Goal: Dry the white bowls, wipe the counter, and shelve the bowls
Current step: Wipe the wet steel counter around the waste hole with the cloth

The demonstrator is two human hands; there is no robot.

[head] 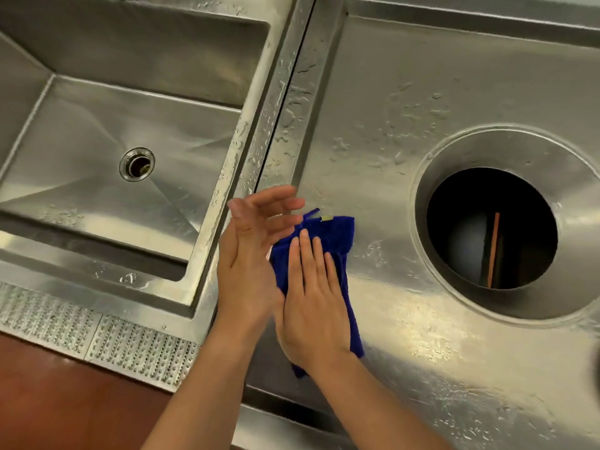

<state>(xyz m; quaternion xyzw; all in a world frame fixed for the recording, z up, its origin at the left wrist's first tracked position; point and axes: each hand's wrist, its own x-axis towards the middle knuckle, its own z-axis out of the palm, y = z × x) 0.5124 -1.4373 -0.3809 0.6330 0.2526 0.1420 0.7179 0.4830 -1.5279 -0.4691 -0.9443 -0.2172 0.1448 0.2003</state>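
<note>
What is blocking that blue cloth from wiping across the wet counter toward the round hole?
Nothing visible. The right hand presses flat on the blue cloth, and the counter beyond holds only water droplets up to the round hole.

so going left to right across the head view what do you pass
sink basin → sink drain → wet divider ridge → left hand → blue cloth under the right hand → round counter hole
</note>
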